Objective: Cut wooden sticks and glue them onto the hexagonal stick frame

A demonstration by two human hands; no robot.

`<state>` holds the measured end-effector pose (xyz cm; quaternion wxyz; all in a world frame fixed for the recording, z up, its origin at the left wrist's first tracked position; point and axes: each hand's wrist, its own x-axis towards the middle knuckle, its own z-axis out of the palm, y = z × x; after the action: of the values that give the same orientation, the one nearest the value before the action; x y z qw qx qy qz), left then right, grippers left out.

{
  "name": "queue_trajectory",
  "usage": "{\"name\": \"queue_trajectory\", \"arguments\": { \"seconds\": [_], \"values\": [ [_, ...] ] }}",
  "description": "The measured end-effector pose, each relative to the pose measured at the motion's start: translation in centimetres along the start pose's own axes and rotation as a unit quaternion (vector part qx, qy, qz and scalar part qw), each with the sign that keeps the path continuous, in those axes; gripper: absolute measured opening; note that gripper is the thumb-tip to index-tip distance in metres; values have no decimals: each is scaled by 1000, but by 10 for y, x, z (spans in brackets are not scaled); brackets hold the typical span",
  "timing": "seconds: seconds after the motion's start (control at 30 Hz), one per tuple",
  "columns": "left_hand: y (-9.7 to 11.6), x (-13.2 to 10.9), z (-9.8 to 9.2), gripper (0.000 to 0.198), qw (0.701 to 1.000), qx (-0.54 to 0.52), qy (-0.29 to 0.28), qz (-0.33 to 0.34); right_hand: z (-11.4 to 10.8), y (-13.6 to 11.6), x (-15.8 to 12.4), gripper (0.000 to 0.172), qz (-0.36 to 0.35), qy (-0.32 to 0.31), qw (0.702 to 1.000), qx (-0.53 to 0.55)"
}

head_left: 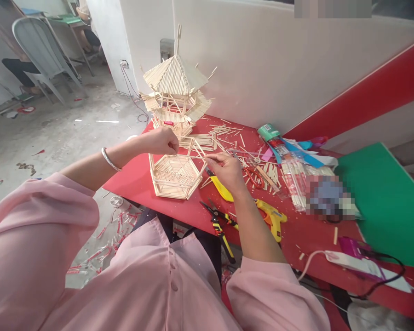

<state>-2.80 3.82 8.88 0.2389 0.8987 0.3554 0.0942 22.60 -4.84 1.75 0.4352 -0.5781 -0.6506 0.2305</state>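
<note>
A hexagonal frame of thin wooden sticks (175, 174), with a ringed floor and upright posts, sits on the red table. Over its far left side, my left hand (163, 140) is closed, knuckles up; its fingertips are hidden, so what it grips cannot be made out. At the frame's far right corner my right hand (227, 169) pinches a thin wooden stick (195, 157), which stretches leftward across the top of the frame toward my left hand. Behind stands a pagoda model (175, 82) of similar sticks, with tiered roofs and a spire.
Loose sticks (224, 133) litter the red table (127, 177). Near my right forearm lie a yellow cutter (221, 186), black-and-yellow pliers (218, 225) and a yellow glue gun (272, 216). Bagged sticks (293, 184), a green board (382, 202) and a power strip (352, 262) lie rightward. A wall rises behind.
</note>
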Motion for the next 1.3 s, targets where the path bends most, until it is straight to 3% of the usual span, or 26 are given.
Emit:
{"name": "queue_trajectory", "arguments": {
  "seconds": [0.53, 1.3],
  "values": [
    [-2, 1, 3, 10, 999, -25, 21, -5, 1, 1, 0, 24, -7, 12, 1000, 9],
    [12, -9, 0, 17, 998, 53, 11, -21, 3, -3, -4, 24, 4, 21, 999, 48]
  ]
}}
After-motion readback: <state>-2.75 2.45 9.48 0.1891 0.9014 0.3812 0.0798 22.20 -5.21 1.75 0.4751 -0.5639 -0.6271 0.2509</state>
